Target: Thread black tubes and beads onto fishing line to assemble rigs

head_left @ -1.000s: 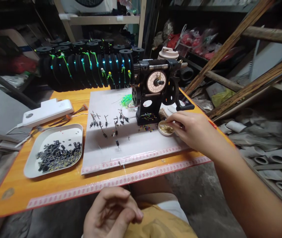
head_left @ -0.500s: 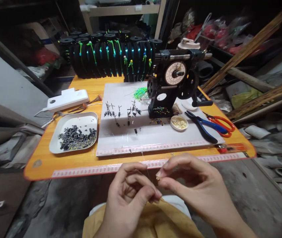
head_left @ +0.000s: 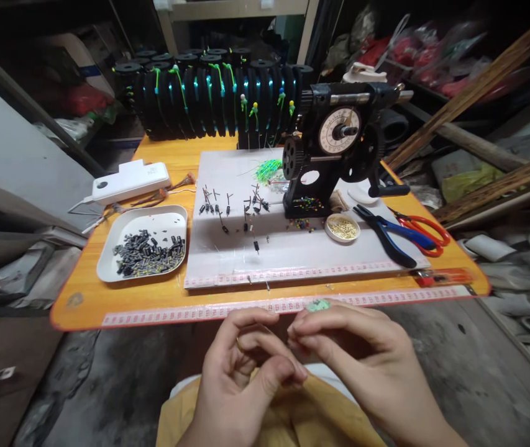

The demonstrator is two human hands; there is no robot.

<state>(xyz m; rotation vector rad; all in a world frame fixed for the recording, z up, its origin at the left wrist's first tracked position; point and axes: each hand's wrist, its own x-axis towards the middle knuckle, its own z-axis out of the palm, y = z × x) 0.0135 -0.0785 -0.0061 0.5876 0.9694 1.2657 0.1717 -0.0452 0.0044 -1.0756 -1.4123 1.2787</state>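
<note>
My left hand [head_left: 255,360] is held in front of the table edge with its fingers curled and thumb close to the fingertips; what it pinches, if anything, is too fine to make out. Just beside it, my right hand [head_left: 358,347] is closed in a pinch, its fingertips hiding whatever lies between them. A small pale green patch [head_left: 318,305] shows right above the right index finger; I cannot tell what it is. Beyond the hands, a white board [head_left: 292,261] bears several small black cylinders [head_left: 256,246] and a little dish of gold-coloured bits [head_left: 342,228].
A white tray [head_left: 101,267] of small dark parts stands left, near a white power strip [head_left: 129,183]. A black geared winder [head_left: 323,155] carries a row of black spools [head_left: 190,102]. Blue-handled pliers [head_left: 388,239], red-handled scissors [head_left: 437,236] and an orange cutter [head_left: 446,277] lie right.
The gold-coloured bit seen between my right fingertips is now hidden, and the right fingers have shifted slightly. The green patch has come into view. The camera view has shifted a little.
</note>
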